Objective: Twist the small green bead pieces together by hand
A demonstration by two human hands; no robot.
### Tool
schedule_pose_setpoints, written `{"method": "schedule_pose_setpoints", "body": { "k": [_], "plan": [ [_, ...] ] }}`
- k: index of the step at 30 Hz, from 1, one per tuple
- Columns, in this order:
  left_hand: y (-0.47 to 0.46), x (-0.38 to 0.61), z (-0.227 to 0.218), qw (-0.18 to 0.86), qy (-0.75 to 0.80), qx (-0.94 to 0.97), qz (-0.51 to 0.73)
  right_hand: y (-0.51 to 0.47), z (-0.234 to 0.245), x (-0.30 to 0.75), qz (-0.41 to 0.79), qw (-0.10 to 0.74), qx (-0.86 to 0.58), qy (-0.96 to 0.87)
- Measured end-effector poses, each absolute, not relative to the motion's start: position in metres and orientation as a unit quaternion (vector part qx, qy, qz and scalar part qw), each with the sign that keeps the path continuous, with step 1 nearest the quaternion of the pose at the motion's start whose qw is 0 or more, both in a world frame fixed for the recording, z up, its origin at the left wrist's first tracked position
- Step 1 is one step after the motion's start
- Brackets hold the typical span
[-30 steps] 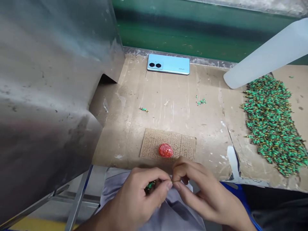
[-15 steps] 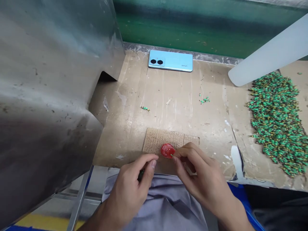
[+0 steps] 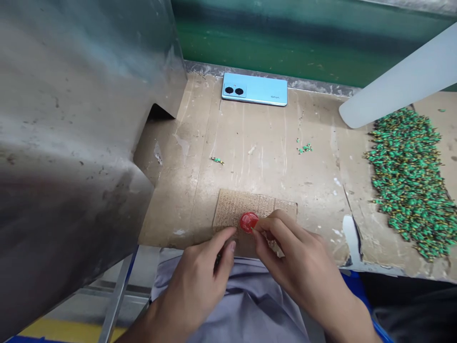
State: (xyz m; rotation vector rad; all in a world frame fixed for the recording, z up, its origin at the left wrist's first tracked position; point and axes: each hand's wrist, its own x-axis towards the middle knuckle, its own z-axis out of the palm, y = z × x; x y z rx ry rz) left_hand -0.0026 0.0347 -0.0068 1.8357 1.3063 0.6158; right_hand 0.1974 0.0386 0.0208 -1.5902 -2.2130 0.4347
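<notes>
A small round red dish (image 3: 247,222) with a shiny, wet-looking inside sits on a speckled piece of cardboard (image 3: 228,207) near the table's front edge. My right hand (image 3: 289,245) pinches a tiny green piece (image 3: 253,229) between thumb and forefinger, at the dish's right rim. Most of that piece is covered by the fingertips. To the left of the dish is my left hand (image 3: 205,267), its fingers curled with the forefinger and thumb tips a little apart. Something dark shows inside its curl, too hidden to name.
A large heap of small green-and-yellow pieces (image 3: 410,181) lies at the right, beneath a white tube (image 3: 400,78). A light blue phone (image 3: 264,89) rests at the back. Loose green bits (image 3: 304,148) and a single figure-like piece (image 3: 217,160) lie mid-table. Sheet metal (image 3: 78,133) borders the left.
My right fingertips have shifted slightly left over the dish's rim, covering more of the green piece. My left hand has turned a little, and the dark thing inside it shows less.
</notes>
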Motion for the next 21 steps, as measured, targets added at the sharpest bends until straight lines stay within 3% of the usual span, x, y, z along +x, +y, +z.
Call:
{"method": "schedule_pose_setpoints", "body": {
  "k": [15,21],
  "plan": [
    [0.034,-0.003,-0.006,0.433,0.54,0.688,0.22,0.04,0.022,0.196,0.128,0.18,-0.577,-0.787],
    [0.034,-0.011,0.004,0.543,0.572,0.581,0.201,0.03,0.037,0.217,0.282,0.245,-0.6,-0.707]
  ]
}}
